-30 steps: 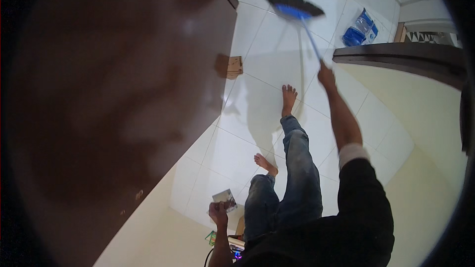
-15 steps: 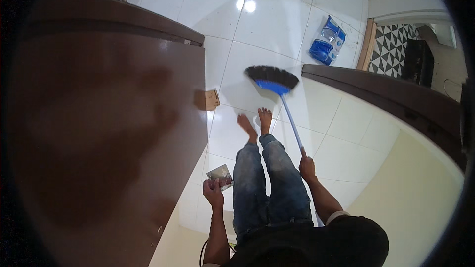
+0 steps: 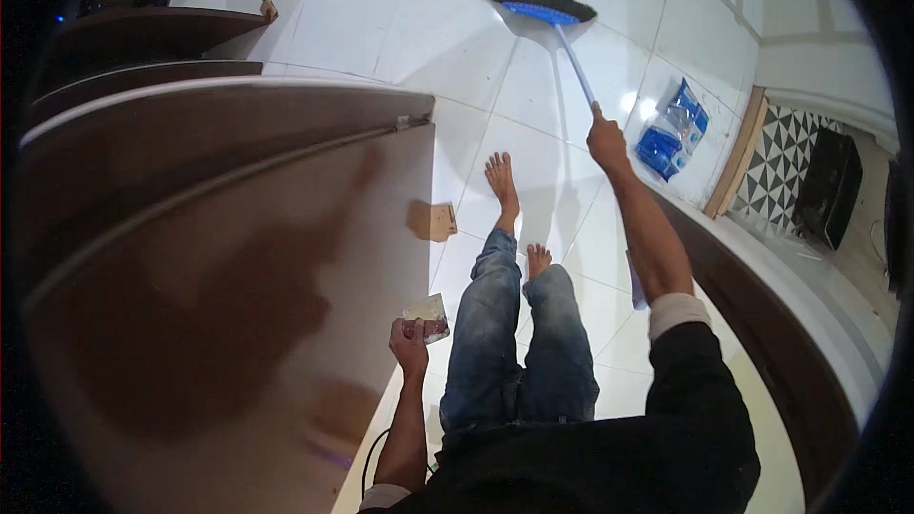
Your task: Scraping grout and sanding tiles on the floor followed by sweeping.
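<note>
My right hand (image 3: 607, 138) is closed round the pale blue handle of a broom (image 3: 541, 11). The broom stretches away from me over the tiles, its blue head and dark bristles at the far end; whether the bristles touch the floor I cannot tell. Lower down on the left, my left hand (image 3: 409, 343) grips a putty knife (image 3: 426, 310) with a broad flat blade and a reddish-brown handle. Pale smears mark the blade. My bare feet stand on the floor between the two hands, the left one ahead.
A brown door (image 3: 286, 257) fills the left side, with a piece of brown cardboard (image 3: 442, 221) by its edge. A blue and clear plastic package (image 3: 672, 133) lies at right, near a doorway to a patterned floor (image 3: 781, 162). A dark brown panel (image 3: 752, 343) runs along my right.
My right hand has pushed the broom forward, farther from me. My left foot has stepped ahead of the right. The putty knife stays in my left hand.
</note>
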Demonstrator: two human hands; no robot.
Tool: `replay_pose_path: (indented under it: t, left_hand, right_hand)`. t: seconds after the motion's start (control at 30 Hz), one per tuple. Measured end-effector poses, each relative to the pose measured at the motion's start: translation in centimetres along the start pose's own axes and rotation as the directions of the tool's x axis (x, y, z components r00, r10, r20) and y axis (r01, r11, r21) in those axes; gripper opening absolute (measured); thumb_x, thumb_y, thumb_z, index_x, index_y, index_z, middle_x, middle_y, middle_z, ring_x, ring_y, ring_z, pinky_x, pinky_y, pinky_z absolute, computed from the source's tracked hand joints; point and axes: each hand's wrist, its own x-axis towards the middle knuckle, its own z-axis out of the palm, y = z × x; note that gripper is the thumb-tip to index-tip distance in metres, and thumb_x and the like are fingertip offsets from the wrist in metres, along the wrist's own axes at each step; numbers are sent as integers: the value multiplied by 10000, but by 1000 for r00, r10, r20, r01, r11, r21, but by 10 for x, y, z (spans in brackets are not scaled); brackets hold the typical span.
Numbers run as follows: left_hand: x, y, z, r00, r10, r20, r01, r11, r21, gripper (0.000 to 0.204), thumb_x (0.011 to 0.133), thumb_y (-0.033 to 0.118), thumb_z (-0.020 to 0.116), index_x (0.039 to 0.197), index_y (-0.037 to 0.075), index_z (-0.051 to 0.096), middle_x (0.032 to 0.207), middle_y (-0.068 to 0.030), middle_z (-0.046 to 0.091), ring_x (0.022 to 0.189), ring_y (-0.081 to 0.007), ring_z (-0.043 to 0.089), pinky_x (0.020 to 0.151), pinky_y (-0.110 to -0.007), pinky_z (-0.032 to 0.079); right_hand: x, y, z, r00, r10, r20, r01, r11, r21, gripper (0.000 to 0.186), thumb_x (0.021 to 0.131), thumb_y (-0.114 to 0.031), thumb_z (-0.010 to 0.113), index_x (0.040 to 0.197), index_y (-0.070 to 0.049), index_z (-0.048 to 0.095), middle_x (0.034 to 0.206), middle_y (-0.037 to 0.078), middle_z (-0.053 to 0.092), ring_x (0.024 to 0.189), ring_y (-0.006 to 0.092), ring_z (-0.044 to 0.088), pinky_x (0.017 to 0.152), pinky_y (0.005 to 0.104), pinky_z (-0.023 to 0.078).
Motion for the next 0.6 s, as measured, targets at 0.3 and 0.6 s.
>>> replay_pose_path:
  t: [0.3, 0.6]
  left_hand:
    - [70, 119, -3, 992, -90, -93, 82, 993, -84, 305, 918, 227, 780, 937, -30, 617, 853, -189, 686, 759, -342, 657, 732, -459, 526]
    - [98, 256, 28, 972, -121, -200, 106, 991, -86, 258, 925, 180, 759, 938, -24, 601, 835, -186, 680, 741, -321, 657, 728, -441, 529]
  right_hand:
    - [-166, -62, -148, 918, -204, 340, 76, 932, 354, 576, 958, -114, 584, 1506, 23, 474, 1272, 343, 646, 1214, 481, 626, 1068, 504, 475]
    - [111, -63, -129, 761, -181, 623, 132, 983, 124, 478, 912, -92, 558, 1377, 21, 564, 1163, 300, 672, 1103, 460, 670, 950, 566, 529]
